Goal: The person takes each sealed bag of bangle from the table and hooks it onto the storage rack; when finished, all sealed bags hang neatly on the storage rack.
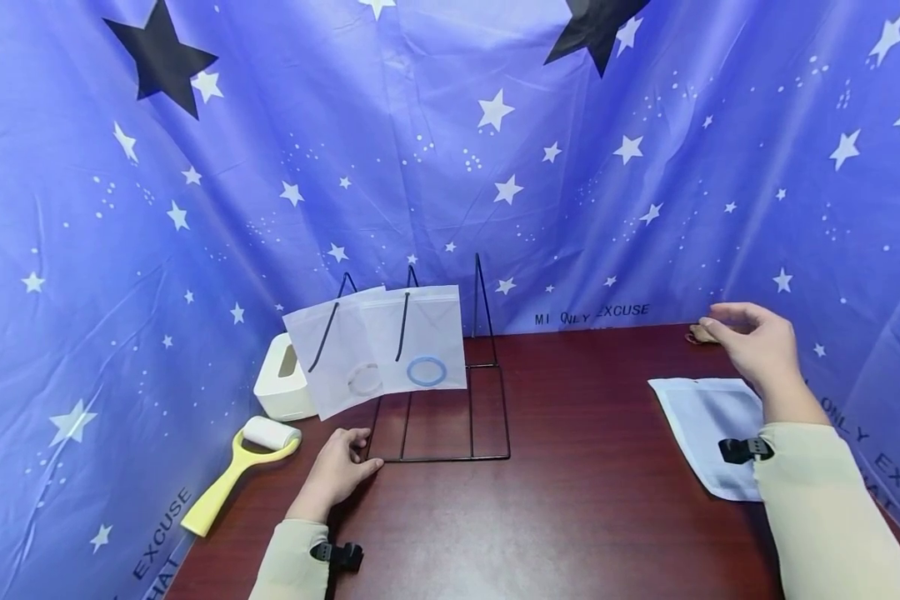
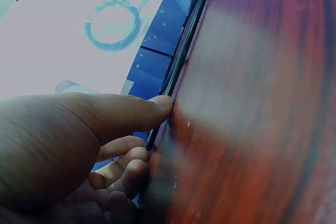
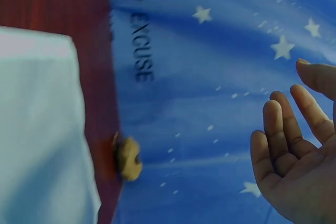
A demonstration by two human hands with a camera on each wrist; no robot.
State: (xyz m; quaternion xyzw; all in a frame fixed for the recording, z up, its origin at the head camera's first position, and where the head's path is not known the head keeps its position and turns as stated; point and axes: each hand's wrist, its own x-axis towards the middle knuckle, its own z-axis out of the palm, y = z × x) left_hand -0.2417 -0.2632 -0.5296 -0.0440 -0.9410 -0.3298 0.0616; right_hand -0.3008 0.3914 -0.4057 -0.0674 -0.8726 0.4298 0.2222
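A black wire rack (image 1: 450, 417) stands mid-table with two translucent pouches leaning in its slots. One pouch holds a blue ring (image 1: 426, 371), the other a pale ring (image 1: 365, 379). My left hand (image 1: 360, 450) holds the rack's front left corner. In the left wrist view its thumb (image 2: 131, 111) and curled fingers (image 2: 128, 169) pinch the rack's base wire (image 2: 181, 61), below the blue ring (image 2: 113, 24). My right hand (image 1: 720, 321) hovers open and empty at the back right, just beside a small tan object (image 1: 696, 335). The right wrist view shows its fingers (image 3: 281, 129) spread, apart from the tan object (image 3: 128, 158).
A flat white pouch (image 1: 708, 433) lies on the dark red table (image 1: 585, 517) under my right forearm. A white box (image 1: 285, 387) and a yellow-handled lint roller (image 1: 232, 475) sit at the left. Blue starred cloth (image 1: 450, 167) walls the table on three sides.
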